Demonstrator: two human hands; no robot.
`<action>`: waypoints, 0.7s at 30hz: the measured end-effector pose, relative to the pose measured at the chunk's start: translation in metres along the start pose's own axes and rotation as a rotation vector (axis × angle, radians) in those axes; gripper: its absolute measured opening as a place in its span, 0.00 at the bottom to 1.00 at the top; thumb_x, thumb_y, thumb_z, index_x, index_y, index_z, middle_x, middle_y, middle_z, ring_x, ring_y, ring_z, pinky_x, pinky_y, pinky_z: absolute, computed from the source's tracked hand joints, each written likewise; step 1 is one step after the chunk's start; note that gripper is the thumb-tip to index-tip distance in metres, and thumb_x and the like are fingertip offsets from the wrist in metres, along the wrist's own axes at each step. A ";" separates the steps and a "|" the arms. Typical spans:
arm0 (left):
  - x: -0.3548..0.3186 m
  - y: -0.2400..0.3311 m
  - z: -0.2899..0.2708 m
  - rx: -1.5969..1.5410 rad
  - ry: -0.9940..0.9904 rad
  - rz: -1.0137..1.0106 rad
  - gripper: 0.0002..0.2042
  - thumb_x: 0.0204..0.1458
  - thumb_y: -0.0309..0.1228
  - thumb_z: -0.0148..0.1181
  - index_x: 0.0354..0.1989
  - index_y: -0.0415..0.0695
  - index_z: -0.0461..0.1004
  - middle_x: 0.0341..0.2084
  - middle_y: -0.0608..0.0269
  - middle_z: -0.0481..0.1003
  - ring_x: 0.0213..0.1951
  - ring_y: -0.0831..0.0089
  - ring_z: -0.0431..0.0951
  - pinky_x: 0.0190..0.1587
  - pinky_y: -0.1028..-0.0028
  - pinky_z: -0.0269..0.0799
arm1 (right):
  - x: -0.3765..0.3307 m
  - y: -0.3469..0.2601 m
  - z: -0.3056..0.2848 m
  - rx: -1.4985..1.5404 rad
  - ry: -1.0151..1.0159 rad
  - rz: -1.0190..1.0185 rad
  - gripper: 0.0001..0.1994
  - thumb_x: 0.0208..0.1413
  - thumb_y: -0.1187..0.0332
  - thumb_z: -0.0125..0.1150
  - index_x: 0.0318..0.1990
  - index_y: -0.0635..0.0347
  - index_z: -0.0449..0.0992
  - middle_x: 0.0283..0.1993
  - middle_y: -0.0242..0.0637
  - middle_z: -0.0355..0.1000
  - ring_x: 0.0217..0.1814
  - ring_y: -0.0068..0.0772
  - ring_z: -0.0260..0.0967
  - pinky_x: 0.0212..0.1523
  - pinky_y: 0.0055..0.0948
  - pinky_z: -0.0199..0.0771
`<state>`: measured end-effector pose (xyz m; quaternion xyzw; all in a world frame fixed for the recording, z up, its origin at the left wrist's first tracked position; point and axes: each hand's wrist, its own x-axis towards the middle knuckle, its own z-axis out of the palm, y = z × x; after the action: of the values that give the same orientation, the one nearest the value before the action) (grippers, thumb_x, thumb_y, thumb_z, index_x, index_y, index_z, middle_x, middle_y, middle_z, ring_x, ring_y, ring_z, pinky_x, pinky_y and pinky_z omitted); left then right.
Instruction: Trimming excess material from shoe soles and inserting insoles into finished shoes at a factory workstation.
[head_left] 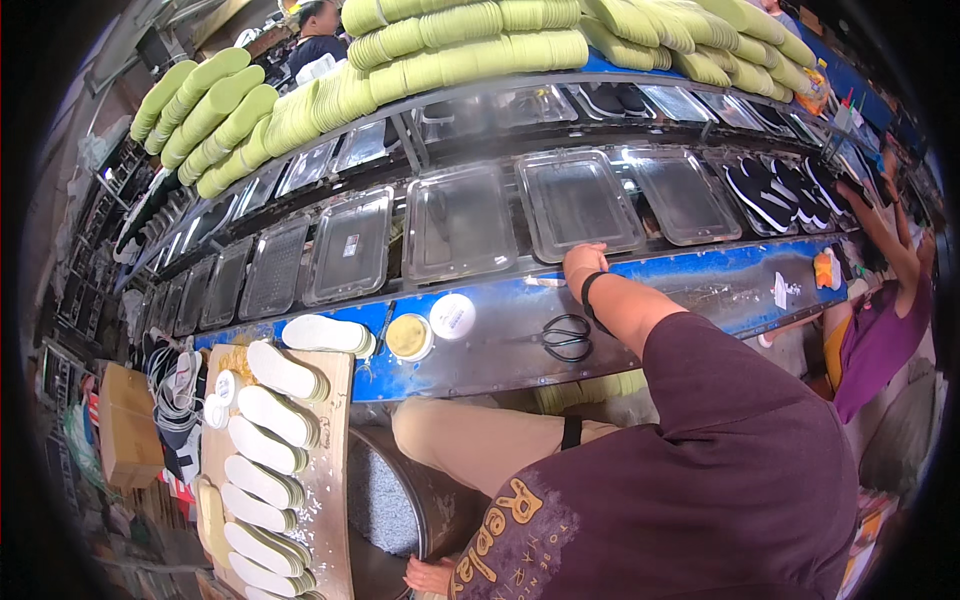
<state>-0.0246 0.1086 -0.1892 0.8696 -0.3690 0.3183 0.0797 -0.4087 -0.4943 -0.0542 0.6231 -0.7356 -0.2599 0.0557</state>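
**A:** Maroon sleeve (740, 400) fills the near corner. Where does that arm end up?

**B:** At the clear empty tray (580, 205) on the conveyor rack. The right hand (583, 262) rests on its near rim, arm stretched forward, a black band on the wrist. The fingers are hidden from here, so I can't tell whether they grip the rim or only touch it.

**A:** And the other hand?

**B:** The left hand (430, 575) hangs low by the knee, cut off by the frame edge, so I can't tell its grip either.

**A:** How far along does the work look?

**B:** Early, I'd judge. Nearly every tray in reach is bare, and only those far right carry black soles (765, 195). White insoles (265, 420) wait stacked on the wooden board (335, 470) to the left.

**A:** Anything else close by?

**B:** Scissors (568, 336) and a yellow-filled tub (408, 336) lie on the blue worktop (700, 290). Green soles (470, 40) are piled on top of the rack.
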 end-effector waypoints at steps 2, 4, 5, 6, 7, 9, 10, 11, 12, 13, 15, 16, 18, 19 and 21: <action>0.003 0.003 -0.003 0.003 0.004 0.014 0.31 0.29 0.30 0.63 0.49 0.42 0.67 0.44 0.55 0.68 0.51 0.57 0.69 0.65 0.54 0.56 | -0.001 0.000 0.000 -0.021 0.019 -0.022 0.23 0.49 0.67 0.63 0.52 0.68 0.74 0.58 0.73 0.61 0.53 0.68 0.69 0.22 0.50 0.79; 0.008 0.009 -0.009 -0.023 -0.016 -0.003 0.31 0.28 0.29 0.64 0.49 0.43 0.66 0.43 0.55 0.68 0.50 0.57 0.69 0.64 0.54 0.57 | 0.000 0.000 -0.001 0.029 -0.002 0.012 0.24 0.48 0.67 0.63 0.53 0.68 0.73 0.59 0.71 0.61 0.55 0.69 0.67 0.22 0.50 0.79; 0.022 0.023 -0.026 -0.031 -0.016 0.004 0.31 0.28 0.29 0.64 0.49 0.43 0.66 0.43 0.55 0.68 0.50 0.57 0.69 0.64 0.54 0.57 | 0.000 0.005 0.002 0.031 -0.007 0.022 0.24 0.48 0.67 0.63 0.53 0.68 0.73 0.59 0.71 0.61 0.55 0.69 0.67 0.22 0.50 0.79; 0.044 0.043 -0.055 -0.056 -0.099 -0.028 0.31 0.28 0.30 0.64 0.49 0.43 0.66 0.43 0.55 0.68 0.50 0.57 0.70 0.64 0.54 0.57 | 0.001 0.009 0.006 0.031 0.008 0.020 0.22 0.48 0.67 0.63 0.52 0.66 0.74 0.58 0.73 0.60 0.53 0.67 0.69 0.23 0.48 0.78; 0.055 0.051 -0.072 -0.072 -0.182 -0.072 0.31 0.28 0.30 0.64 0.49 0.43 0.66 0.43 0.55 0.68 0.49 0.57 0.70 0.64 0.53 0.58 | -0.001 0.006 0.004 0.030 0.029 0.004 0.21 0.47 0.67 0.62 0.51 0.63 0.76 0.58 0.76 0.59 0.51 0.65 0.71 0.23 0.45 0.78; 0.052 0.048 -0.069 -0.072 -0.163 -0.070 0.31 0.28 0.31 0.64 0.49 0.43 0.66 0.42 0.55 0.68 0.49 0.57 0.70 0.63 0.53 0.58 | -0.005 0.002 0.002 0.014 0.042 -0.013 0.22 0.47 0.67 0.63 0.51 0.63 0.76 0.58 0.76 0.59 0.50 0.64 0.71 0.23 0.44 0.78; 0.050 0.046 -0.066 -0.075 -0.143 -0.065 0.31 0.28 0.31 0.64 0.48 0.43 0.66 0.42 0.55 0.68 0.48 0.57 0.70 0.63 0.53 0.58 | -0.006 0.001 0.001 -0.001 0.054 -0.026 0.22 0.46 0.66 0.63 0.51 0.62 0.76 0.58 0.76 0.59 0.49 0.64 0.72 0.22 0.43 0.78; 0.047 0.043 -0.063 -0.074 -0.144 -0.064 0.31 0.28 0.31 0.64 0.48 0.43 0.66 0.42 0.55 0.68 0.48 0.57 0.70 0.63 0.53 0.58 | -0.007 0.000 0.000 -0.001 0.052 -0.026 0.22 0.46 0.66 0.63 0.51 0.62 0.76 0.58 0.76 0.59 0.49 0.64 0.72 0.22 0.43 0.78; 0.044 0.038 -0.059 -0.069 -0.153 -0.052 0.31 0.28 0.31 0.64 0.48 0.42 0.66 0.42 0.55 0.68 0.48 0.57 0.70 0.63 0.53 0.58 | -0.007 0.000 -0.001 -0.022 0.038 -0.035 0.23 0.45 0.66 0.64 0.51 0.63 0.76 0.58 0.76 0.59 0.48 0.64 0.72 0.22 0.43 0.78; 0.039 0.034 -0.053 -0.065 -0.162 -0.040 0.31 0.28 0.31 0.64 0.49 0.42 0.66 0.42 0.55 0.69 0.49 0.57 0.70 0.63 0.53 0.58 | -0.006 -0.001 -0.002 -0.044 0.024 -0.043 0.23 0.45 0.65 0.64 0.51 0.63 0.76 0.58 0.76 0.59 0.48 0.64 0.72 0.22 0.42 0.78; 0.028 0.024 -0.036 -0.053 -0.096 -0.021 0.31 0.28 0.31 0.63 0.49 0.42 0.67 0.42 0.55 0.69 0.49 0.57 0.70 0.63 0.53 0.58 | -0.010 -0.005 -0.011 -0.028 -0.012 -0.067 0.23 0.45 0.66 0.64 0.51 0.63 0.76 0.58 0.76 0.59 0.49 0.64 0.72 0.22 0.42 0.78; 0.023 0.020 -0.027 -0.047 -0.029 -0.001 0.30 0.29 0.31 0.62 0.49 0.41 0.67 0.42 0.54 0.69 0.49 0.57 0.70 0.63 0.53 0.59 | -0.011 -0.005 -0.014 -0.014 -0.046 -0.085 0.22 0.46 0.67 0.64 0.51 0.62 0.76 0.58 0.76 0.59 0.50 0.64 0.71 0.22 0.41 0.78; 0.015 0.009 -0.014 -0.032 -0.017 0.026 0.30 0.29 0.30 0.61 0.49 0.41 0.67 0.42 0.54 0.69 0.49 0.56 0.70 0.63 0.53 0.59 | -0.007 -0.006 -0.007 0.005 0.004 -0.077 0.22 0.46 0.68 0.63 0.52 0.62 0.76 0.58 0.76 0.58 0.51 0.65 0.71 0.22 0.42 0.78; 0.013 0.007 -0.010 -0.017 -0.007 0.049 0.30 0.29 0.29 0.60 0.49 0.41 0.67 0.42 0.54 0.69 0.48 0.56 0.71 0.62 0.53 0.59 | -0.004 -0.007 -0.003 0.019 0.057 -0.071 0.22 0.46 0.68 0.63 0.52 0.62 0.76 0.59 0.76 0.58 0.52 0.65 0.70 0.21 0.43 0.78; 0.030 0.028 -0.032 -0.042 -0.029 0.033 0.29 0.30 0.29 0.60 0.49 0.41 0.67 0.42 0.54 0.69 0.49 0.56 0.70 0.62 0.52 0.59 | -0.003 -0.008 0.003 0.013 0.058 -0.026 0.23 0.46 0.68 0.62 0.53 0.63 0.75 0.59 0.75 0.58 0.53 0.66 0.69 0.22 0.44 0.78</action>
<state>-0.0441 0.0828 -0.1484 0.8660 -0.3910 0.2993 0.0873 -0.4018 -0.4919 -0.0595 0.6403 -0.7271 -0.2378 0.0694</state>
